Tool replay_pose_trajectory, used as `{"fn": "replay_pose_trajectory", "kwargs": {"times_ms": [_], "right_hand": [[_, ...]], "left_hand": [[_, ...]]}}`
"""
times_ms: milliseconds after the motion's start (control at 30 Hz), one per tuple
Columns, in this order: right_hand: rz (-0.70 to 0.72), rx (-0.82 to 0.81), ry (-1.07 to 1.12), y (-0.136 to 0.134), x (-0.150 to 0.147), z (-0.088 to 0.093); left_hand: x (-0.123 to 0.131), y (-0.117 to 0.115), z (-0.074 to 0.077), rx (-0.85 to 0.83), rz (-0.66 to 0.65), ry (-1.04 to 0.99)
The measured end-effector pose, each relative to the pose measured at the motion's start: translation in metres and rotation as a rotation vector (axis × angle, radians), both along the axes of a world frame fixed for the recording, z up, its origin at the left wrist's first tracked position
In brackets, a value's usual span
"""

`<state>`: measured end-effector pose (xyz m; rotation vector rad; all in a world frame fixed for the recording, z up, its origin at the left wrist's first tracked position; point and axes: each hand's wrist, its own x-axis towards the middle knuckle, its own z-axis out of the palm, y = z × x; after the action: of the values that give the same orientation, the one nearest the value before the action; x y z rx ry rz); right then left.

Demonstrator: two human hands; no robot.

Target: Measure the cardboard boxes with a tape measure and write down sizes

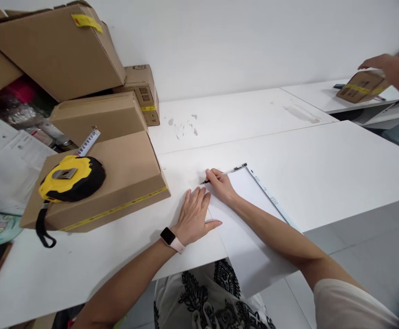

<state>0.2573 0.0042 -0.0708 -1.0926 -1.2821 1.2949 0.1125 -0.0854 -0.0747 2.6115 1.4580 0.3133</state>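
My right hand [221, 183] grips a pen [228, 172], with the tip touching the top left corner of a white sheet of paper [250, 228] on the white table [322, 169]. My left hand [194, 214] lies flat with its fingers spread on the table at the sheet's left edge; a watch sits on that wrist. Left of my hands a cardboard box [124, 183] carries a yellow and black tape measure [71, 178] with a short piece of tape pulled out.
More cardboard boxes [59, 50] are stacked at the back left, with papers [4, 160] beside them. At the far right another person's hand [384, 64] reaches over a small taped box [362, 86] on a neighbouring table. The sheet overhangs the table's near edge.
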Motion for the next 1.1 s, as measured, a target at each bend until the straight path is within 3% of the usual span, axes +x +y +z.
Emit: {"fn": "replay_pose_trajectory", "kwargs": {"times_ms": [167, 333, 700, 900, 1100], "right_hand": [[0.100, -0.073, 0.007, 0.003, 0.007, -0.002], [0.046, -0.048, -0.017, 0.005, 0.003, -0.005], [0.079, 0.008, -0.042, 0.002, 0.004, -0.006], [0.041, 0.086, -0.295, 0.001, 0.001, -0.002], [0.062, 0.129, -0.373, -0.001, 0.001, -0.003]], "left_hand": [[-0.006, 0.000, 0.002, 0.018, 0.026, -0.024], [-0.010, 0.000, 0.003, 0.092, 0.011, -0.035], [-0.012, 0.002, 0.003, 0.131, 0.026, -0.035], [-0.012, 0.002, 0.005, 0.118, 0.031, -0.033], [-0.011, 0.003, 0.004, 0.116, 0.031, -0.038]]}}
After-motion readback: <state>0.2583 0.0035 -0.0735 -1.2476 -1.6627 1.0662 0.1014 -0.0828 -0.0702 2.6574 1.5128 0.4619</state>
